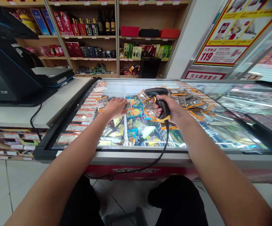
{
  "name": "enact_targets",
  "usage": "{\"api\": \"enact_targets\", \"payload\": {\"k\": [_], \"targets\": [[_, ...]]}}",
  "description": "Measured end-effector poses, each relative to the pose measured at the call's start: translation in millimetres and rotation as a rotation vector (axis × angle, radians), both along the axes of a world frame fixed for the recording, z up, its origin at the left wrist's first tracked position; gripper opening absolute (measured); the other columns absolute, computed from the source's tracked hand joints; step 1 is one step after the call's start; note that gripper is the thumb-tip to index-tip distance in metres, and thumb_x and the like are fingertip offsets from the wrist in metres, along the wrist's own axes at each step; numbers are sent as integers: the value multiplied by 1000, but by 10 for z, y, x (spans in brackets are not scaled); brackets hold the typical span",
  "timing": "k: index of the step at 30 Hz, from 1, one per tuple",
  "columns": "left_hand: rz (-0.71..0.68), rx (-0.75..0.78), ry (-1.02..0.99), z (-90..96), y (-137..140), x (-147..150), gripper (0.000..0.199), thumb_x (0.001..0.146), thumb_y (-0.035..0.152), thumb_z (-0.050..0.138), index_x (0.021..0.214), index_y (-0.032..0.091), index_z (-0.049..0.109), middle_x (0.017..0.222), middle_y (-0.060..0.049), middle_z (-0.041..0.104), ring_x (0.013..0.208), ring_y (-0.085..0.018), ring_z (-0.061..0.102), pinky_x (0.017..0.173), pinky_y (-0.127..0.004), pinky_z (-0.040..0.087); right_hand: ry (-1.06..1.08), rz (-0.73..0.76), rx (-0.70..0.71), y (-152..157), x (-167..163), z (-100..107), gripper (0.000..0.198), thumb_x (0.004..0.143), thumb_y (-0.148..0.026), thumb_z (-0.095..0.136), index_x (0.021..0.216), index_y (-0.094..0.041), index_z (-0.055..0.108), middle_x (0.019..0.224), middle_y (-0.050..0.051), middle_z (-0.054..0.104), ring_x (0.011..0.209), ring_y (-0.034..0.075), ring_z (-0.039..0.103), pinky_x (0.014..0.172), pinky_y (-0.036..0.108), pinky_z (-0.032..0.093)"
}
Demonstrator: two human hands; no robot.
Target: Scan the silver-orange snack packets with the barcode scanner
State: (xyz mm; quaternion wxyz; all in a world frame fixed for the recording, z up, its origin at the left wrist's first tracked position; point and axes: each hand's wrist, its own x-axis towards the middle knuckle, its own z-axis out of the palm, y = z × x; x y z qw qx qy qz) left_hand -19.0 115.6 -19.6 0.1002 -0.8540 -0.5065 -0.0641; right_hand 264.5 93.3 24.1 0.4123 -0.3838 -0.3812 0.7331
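My right hand (166, 108) is wrapped round the grip of a black and yellow barcode scanner (156, 91), held above the glass top of a display freezer (112, 86). A black cable (165, 147) hangs from its handle. My left hand (115, 106) is low over the glass, back upward, with fingers curled at a small clear packet with orange edges (128, 104); its thumb is mostly hidden. More such packets (100, 103) lie beside it, and a pile of them (192, 100) spreads to the right of the scanner. Colourful wrapped ice creams (136, 128) show beneath the glass.
A counter (62, 94) at left carries a dark checkout terminal (11, 69). Price labels (79, 117) line the freezer's left side. Shelves with bottles and boxes (91, 26) stand behind. Another glass-topped freezer (255, 100) is at right. The scanner cable loops across the freezer's front.
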Motion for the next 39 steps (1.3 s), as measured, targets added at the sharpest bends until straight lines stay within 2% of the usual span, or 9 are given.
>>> {"api": "enact_targets", "payload": {"k": [5, 10, 14, 17, 20, 23, 26, 32, 39], "targets": [[133, 48, 47, 63, -48, -208, 63, 97, 42, 63, 156, 25, 50, 140, -16, 62, 135, -38, 52, 113, -50, 41, 85, -127, -35, 26, 36, 51, 17, 90, -29, 71, 94, -20, 57, 64, -3, 54, 46, 7, 43, 40, 16, 43], [308, 87, -22, 106, -140, -395, 54, 90, 42, 71, 142, 27, 67, 149, -18, 51, 146, -47, 41, 121, -61, 31, 107, -151, -39, 5, 17, 74, 13, 93, -27, 67, 93, -21, 56, 64, -2, 54, 46, 8, 44, 39, 17, 43], [78, 51, -110, 112, -266, 65, 64, 93, 45, 68, 155, 33, 54, 168, -11, 38, 158, -43, 28, 129, -64, 17, 142, -147, -9, 9, 12, 85, 15, 93, -28, 69, 92, -21, 56, 63, -3, 52, 45, 8, 43, 39, 16, 43], [-82, -155, -290, 45, -344, 613, 65, 105, 51, 51, 166, 34, 37, 167, -10, 44, 156, -36, 36, 128, -61, 26, 164, -150, 2, 30, 19, 75, 14, 93, -28, 68, 92, -21, 56, 61, -3, 52, 44, 8, 44, 39, 17, 44], [-11, -223, -430, -67, -354, 1007, 70, 107, 53, 48, 170, 26, 29, 156, -17, 55, 146, -38, 47, 119, -60, 38, 163, -141, 3, 57, 16, 58, 14, 92, -28, 69, 92, -22, 56, 61, -3, 53, 44, 9, 46, 39, 18, 44], [66, -163, -444, -166, -305, 1135, 64, 104, 47, 60, 161, 24, 45, 148, -17, 60, 139, -39, 52, 112, -57, 45, 152, -127, -5, 79, -4, 48, 15, 92, -28, 69, 92, -22, 56, 62, -3, 53, 45, 9, 46, 40, 17, 44], [40, -166, -458, -217, -242, 1109, 56, 102, 41, 66, 154, 25, 54, 138, -14, 67, 132, -37, 58, 111, -55, 45, 128, -124, -14, 88, -26, 45, 14, 92, -29, 68, 91, -21, 56, 62, -2, 52, 45, 9, 43, 39, 17, 43], [-21, -296, -622, -137, -230, 1019, 73, 99, 25, 69, 164, 20, 38, 120, -11, 76, 117, -30, 69, 103, -46, 52, 82, -114, 4, 74, -20, 18, 12, 92, -28, 68, 91, -21, 57, 61, -3, 51, 45, 9, 41, 38, 17, 43], [186, -471, -743, 124, -156, 515, 21, 99, 24, 61, 113, 16, 74, 111, -13, 78, 96, -24, 73, 78, -33, 55, 82, -33, 37, 18, -17, 25, 14, 90, -28, 69, 94, -20, 59, 64, -3, 53, 47, 8, 44, 40, 16, 42]]}}
